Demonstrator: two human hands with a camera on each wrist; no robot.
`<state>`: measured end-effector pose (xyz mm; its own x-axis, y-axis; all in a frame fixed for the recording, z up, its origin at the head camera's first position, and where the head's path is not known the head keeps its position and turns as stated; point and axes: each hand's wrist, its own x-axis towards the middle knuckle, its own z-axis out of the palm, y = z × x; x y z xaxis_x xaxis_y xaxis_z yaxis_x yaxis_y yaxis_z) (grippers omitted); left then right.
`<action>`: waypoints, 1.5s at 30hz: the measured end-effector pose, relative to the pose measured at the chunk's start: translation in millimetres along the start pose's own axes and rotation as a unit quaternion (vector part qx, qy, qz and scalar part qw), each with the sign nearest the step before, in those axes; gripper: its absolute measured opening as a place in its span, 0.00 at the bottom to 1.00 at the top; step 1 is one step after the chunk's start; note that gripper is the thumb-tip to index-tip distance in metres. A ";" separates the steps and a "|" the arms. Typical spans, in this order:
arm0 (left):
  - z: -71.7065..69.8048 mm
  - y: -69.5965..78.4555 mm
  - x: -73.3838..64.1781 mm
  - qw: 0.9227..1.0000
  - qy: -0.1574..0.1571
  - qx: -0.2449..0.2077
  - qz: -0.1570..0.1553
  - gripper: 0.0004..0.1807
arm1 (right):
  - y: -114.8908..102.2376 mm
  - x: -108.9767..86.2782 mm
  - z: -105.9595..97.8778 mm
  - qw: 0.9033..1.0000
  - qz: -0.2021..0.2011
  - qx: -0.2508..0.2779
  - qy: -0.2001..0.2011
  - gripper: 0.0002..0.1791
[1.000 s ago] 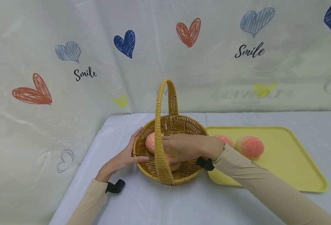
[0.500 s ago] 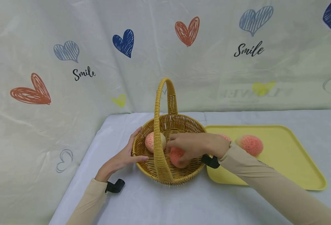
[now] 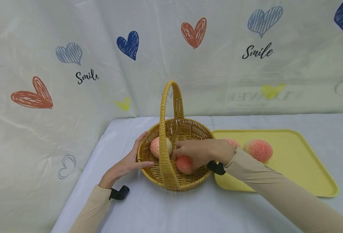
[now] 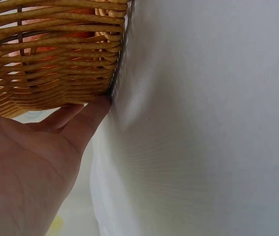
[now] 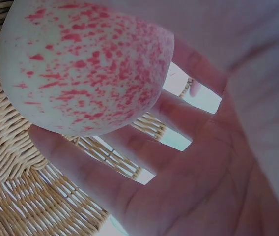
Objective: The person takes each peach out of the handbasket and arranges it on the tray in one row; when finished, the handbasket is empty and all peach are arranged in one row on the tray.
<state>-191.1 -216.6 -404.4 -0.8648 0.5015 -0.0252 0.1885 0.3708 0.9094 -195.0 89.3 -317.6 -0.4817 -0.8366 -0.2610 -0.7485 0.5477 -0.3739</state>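
A round wicker basket [image 3: 199,129] with a tall handle stands mid-table. My left hand [image 3: 127,163] holds its left side, thumb over the rim and fingers along the outer wall. In the left wrist view, the fingertips [image 4: 97,110] reach the basket's bottom edge at the cloth. Inside the basket, my right hand [image 3: 202,150] holds a pink-and-cream artificial peach [image 3: 184,164]. Its curled fingers touch the speckled peach [image 5: 88,69] in the right wrist view; the thumb is hidden. Another peach [image 3: 155,147] lies at the basket's left, partly behind the handle.
To the right lies a yellow tray [image 3: 296,168] bearing one peach [image 3: 259,150] and another peach [image 3: 232,142] partly hidden by my right arm. A white cloth [image 3: 165,213] covers the table. Behind it hangs a curtain [image 3: 224,64] printed with hearts and words.
My right hand has drawn slightly to the right inside the basket, showing more of both peaches there. Its thumb has gone from sight. My left hand stays put on the basket.
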 end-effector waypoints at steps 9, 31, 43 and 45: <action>0.7 -0.5 0.1 1.000 0.003 0.000 0.007 0.63 | -1.5 1.6 0.6 1.000 0.019 -0.004 -0.016 0.26; 0.7 0.5 0.5 1.000 0.000 -0.010 -0.001 0.64 | 2.4 -10.6 8.7 0.996 -0.061 -0.027 0.056 0.22; 1.5 2.4 -0.5 1.000 0.002 -0.012 -0.007 0.64 | 9.3 -12.9 23.7 0.994 -0.063 -0.035 0.080 0.30; 1.5 2.3 -0.4 1.000 0.002 -0.014 -0.008 0.64 | 10.7 -12.8 25.0 0.994 -0.062 -0.037 0.080 0.30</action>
<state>-189.6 -214.8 -402.9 -0.8692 0.4930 -0.0378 0.1617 0.3557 0.9205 -185.4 106.2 -340.5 -0.4464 -0.8921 -0.0700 -0.8351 0.4434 -0.3256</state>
